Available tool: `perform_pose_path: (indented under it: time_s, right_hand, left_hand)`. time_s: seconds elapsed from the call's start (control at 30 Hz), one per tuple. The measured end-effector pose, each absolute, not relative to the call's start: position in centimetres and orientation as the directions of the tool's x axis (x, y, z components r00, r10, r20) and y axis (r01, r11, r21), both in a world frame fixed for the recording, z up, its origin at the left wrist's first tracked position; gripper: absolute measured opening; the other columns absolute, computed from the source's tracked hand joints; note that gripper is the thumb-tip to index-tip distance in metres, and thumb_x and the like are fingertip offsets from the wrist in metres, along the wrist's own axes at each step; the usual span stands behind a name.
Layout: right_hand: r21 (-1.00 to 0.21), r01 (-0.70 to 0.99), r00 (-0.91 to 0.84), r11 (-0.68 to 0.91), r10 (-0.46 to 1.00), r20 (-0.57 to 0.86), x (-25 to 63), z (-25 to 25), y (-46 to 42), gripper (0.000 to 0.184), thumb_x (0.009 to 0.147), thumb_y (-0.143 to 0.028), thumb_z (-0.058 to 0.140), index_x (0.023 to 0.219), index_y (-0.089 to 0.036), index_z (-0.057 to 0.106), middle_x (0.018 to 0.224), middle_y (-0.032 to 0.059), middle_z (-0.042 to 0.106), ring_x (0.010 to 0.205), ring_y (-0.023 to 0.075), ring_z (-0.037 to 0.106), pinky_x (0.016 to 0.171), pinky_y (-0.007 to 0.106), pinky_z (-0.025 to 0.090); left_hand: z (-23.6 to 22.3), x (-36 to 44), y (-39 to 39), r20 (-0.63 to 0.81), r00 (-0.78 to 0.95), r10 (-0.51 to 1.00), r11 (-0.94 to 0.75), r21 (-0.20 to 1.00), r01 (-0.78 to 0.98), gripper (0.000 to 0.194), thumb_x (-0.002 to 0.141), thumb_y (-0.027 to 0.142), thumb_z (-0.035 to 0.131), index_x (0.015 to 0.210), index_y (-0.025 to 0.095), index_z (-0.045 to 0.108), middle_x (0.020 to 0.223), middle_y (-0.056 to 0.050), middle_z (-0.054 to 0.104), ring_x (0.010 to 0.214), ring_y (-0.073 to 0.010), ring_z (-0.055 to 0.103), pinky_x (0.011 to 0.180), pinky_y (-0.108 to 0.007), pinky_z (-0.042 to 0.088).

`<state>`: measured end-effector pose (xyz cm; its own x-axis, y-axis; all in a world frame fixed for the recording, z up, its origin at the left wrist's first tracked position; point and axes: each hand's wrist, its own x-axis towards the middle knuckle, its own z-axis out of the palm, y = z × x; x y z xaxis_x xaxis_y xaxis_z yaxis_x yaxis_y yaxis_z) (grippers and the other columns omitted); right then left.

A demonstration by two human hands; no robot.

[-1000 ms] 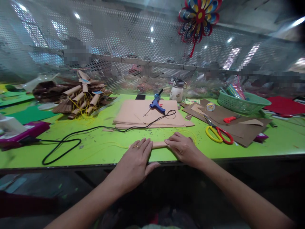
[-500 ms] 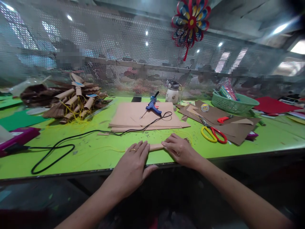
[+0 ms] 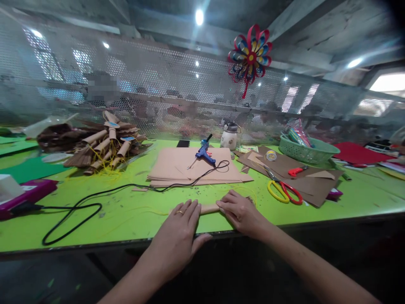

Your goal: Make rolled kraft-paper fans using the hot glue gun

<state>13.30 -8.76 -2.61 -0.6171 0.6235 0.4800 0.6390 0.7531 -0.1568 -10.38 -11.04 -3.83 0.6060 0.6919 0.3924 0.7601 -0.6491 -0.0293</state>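
Matt paper roll (image 3: 209, 208), smooth glossy tabletop (image 3: 133, 223), plastic basket (image 3: 300, 155)

Green table (image 3: 133, 228), slim tan roll (image 3: 209, 209), paper stack (image 3: 172, 166), basket (image 3: 303, 154), lidded bottle (image 3: 228, 139)

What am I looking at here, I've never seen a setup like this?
There's no machine: each grip here is a person's own bare hand. The camera is worn on that person's head, looking forward and down. Over the green table, the left hand lies across a thin tan roll, and the right hand seems to pinch it farther to the right. Beyond them, a blue glue gun rests on a stack of tan sheets. To the right are scissors with yellow and red handles and a green basket; to the left, a pile of tan tubes and yellow strings.
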Motion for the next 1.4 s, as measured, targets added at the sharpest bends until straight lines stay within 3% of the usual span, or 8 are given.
perform_pose_path:
  time_s: [0.73,0.9,1.0,1.1,1.23,1.3,1.4]
  right_hand:
    - [-0.143,0.658,-0.610,0.739,0.635,0.473,13.2,-2.6,-8.9,0.019,0.095,-0.018,0.047,0.103,-0.016,0.064,0.083,0.0079,0.060,0.084,0.0202,0.049,0.071,0.032,0.045]
    - [-0.153,0.628,-0.599,0.763,0.599,0.532,13.4,-3.1,-8.5,0.019,0.094,-0.019,0.049,0.102,-0.016,0.066,0.085,0.0086,0.063,0.084,0.0201,0.050,0.071,0.032,0.046]
    - [-0.157,0.624,-0.591,0.766,0.593,0.546,13.5,-3.3,-8.3,0.018,0.094,-0.020,0.051,0.102,-0.016,0.066,0.088,0.0089,0.064,0.085,0.0197,0.051,0.073,0.032,0.046]
    - [-0.162,0.635,-0.585,0.756,0.606,0.539,13.6,-3.2,-8.4,0.018,0.094,-0.020,0.051,0.103,-0.016,0.066,0.090,0.0096,0.065,0.087,0.0200,0.051,0.074,0.032,0.046]
    - [-0.173,0.654,-0.580,0.736,0.636,0.509,13.6,-2.9,-8.5,0.021,0.095,-0.019,0.049,0.106,-0.015,0.066,0.091,0.0110,0.066,0.088,0.0214,0.051,0.073,0.033,0.046]
    - [-0.176,0.662,-0.577,0.729,0.645,0.501,13.6,-2.9,-8.5,0.021,0.095,-0.019,0.048,0.106,-0.015,0.066,0.091,0.0113,0.066,0.088,0.0219,0.051,0.073,0.033,0.046]
    - [-0.183,0.668,-0.572,0.722,0.654,0.494,13.6,-3.1,-8.4,0.022,0.095,-0.018,0.048,0.107,-0.016,0.065,0.091,0.0112,0.066,0.089,0.0224,0.052,0.074,0.034,0.046]
  left_hand:
    - [-3.3,-10.3,-11.2,0.390,0.601,0.697,-0.642,-0.033,0.766,0.061,0.086,0.047,0.056,0.131,0.007,0.050,0.133,-0.021,0.055,0.121,-0.0343,0.053,0.102,-0.050,0.043]
    - [-2.3,-10.3,-11.0,0.412,0.611,0.676,-0.661,-0.028,0.750,0.036,0.093,0.032,0.046,0.120,0.012,0.057,0.121,-0.017,0.063,0.109,-0.0293,0.061,0.094,-0.045,0.047]
    - [-0.7,-10.1,-10.5,0.330,0.650,0.685,-0.685,-0.014,0.729,0.025,0.093,0.021,0.040,0.100,0.015,0.064,0.098,-0.012,0.070,0.085,-0.0229,0.066,0.078,-0.035,0.050]
    - [1.0,-9.5,-9.1,0.187,0.658,0.729,-0.666,-0.026,0.746,0.026,0.090,0.023,0.044,0.081,0.014,0.067,0.076,-0.012,0.069,0.068,-0.0230,0.064,0.065,-0.032,0.047]
    - [2.4,-8.2,-6.6,0.076,0.647,0.759,-0.650,0.016,0.760,0.027,0.086,0.031,0.050,0.085,0.014,0.071,0.080,-0.016,0.071,0.074,-0.0273,0.066,0.063,-0.032,0.043]
    - [2.6,-7.9,-5.6,0.057,0.672,0.738,-0.674,0.039,0.737,0.025,0.084,0.030,0.051,0.091,0.017,0.072,0.084,-0.014,0.071,0.077,-0.0260,0.066,0.062,-0.030,0.041]
    - [2.6,-7.8,-4.8,0.019,0.724,0.689,-0.724,0.069,0.687,0.023,0.083,0.027,0.051,0.083,0.020,0.073,0.081,-0.011,0.071,0.072,-0.0223,0.064,0.059,-0.027,0.038]
